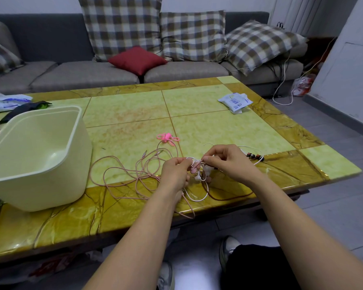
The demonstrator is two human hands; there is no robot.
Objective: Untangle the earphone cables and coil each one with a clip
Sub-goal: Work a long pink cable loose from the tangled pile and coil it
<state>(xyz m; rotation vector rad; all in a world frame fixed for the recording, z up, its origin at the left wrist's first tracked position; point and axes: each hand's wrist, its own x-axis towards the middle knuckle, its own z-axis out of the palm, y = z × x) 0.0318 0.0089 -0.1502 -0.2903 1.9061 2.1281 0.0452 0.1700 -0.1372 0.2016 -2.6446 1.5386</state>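
A tangle of thin earphone cables (198,166) is held just above the near edge of the yellow-green marble-patterned table (218,126). Its knot is pinched from both sides by the curled fingertips of the left hand (175,173) and the right hand (228,162). Its long axis is laid across the table, with pink loops (144,172) trailed leftward and a white strand with dark earbuds (254,156) rightward; three cable colours are counted. One bunch of pink silicone clips (167,138), its number not to be told, is seen beyond the hands, and one cream plastic tub (40,185) at the left.

Pink cable (144,174) in loose loops, white cable (195,200) tangled w/ it nr front edge, pink clips (167,138) behind
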